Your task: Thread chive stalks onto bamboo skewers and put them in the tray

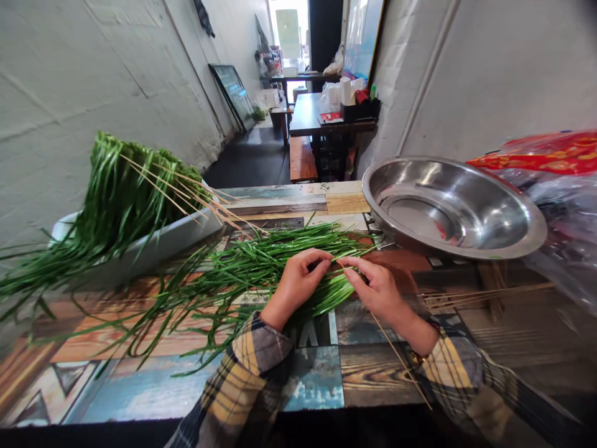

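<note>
A loose pile of garlic chives (252,261) lies across the table in front of me, pale stem ends to the right. Over its right end, my left hand (301,280) is closed in a pinch on chive stems. Close beside it, my right hand (380,289) has thumb and forefinger closed on a thin bamboo skewer (401,351). The skewer slants from the fingertips under the palm towards the table's front edge. Its upper end is close to the left fingertips; whether it pierces a stem I cannot tell.
At left, a white tray (158,239) holds skewered chives (135,186) with bare skewer ends sticking out. A steel basin (452,205) stands at the back right, beside plastic bags (559,186). More skewers (485,295) lie right of my right hand. Farther off stands another table (308,112).
</note>
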`<state>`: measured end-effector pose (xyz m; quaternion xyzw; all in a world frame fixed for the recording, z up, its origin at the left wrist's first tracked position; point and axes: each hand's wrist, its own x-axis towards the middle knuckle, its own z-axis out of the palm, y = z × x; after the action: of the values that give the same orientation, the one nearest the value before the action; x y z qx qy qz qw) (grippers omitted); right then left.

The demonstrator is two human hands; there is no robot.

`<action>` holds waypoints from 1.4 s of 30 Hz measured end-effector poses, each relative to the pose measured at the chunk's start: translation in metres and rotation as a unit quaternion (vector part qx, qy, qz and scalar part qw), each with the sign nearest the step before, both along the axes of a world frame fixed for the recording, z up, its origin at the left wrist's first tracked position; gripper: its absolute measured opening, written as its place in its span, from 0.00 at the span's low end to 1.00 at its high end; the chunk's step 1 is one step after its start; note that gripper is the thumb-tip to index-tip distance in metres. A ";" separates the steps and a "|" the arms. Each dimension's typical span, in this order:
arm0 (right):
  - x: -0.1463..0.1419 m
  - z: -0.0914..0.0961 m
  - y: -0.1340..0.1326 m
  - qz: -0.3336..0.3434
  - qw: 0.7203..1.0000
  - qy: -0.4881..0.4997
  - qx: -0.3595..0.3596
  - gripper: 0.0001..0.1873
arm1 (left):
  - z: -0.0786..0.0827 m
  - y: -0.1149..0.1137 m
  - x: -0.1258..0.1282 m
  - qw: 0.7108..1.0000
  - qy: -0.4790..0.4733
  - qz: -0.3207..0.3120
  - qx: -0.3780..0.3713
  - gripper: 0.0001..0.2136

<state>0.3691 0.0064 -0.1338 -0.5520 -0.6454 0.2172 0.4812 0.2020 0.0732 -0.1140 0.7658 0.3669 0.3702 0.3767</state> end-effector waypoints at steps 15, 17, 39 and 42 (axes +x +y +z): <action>0.000 0.000 -0.001 0.010 1.000 -0.014 0.020 0.15 | 0.004 -0.003 0.002 0.999 -0.008 -0.001 -0.048 0.07; 0.000 0.000 -0.001 0.012 0.999 -0.019 0.023 0.15 | 0.002 -0.003 0.002 0.997 -0.028 -0.003 -0.067 0.07; 0.000 0.001 0.000 0.009 0.999 -0.020 0.024 0.15 | 0.002 -0.003 0.002 0.997 -0.045 0.002 -0.060 0.07; 0.000 0.001 0.000 0.009 1.000 -0.018 0.021 0.15 | 0.004 -0.004 0.001 0.999 -0.031 0.001 -0.034 0.08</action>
<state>0.3693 0.0060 -0.1325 -0.5394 -0.6636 0.1980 0.4790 0.2034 0.0695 -0.1104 0.7404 0.3685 0.3811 0.4132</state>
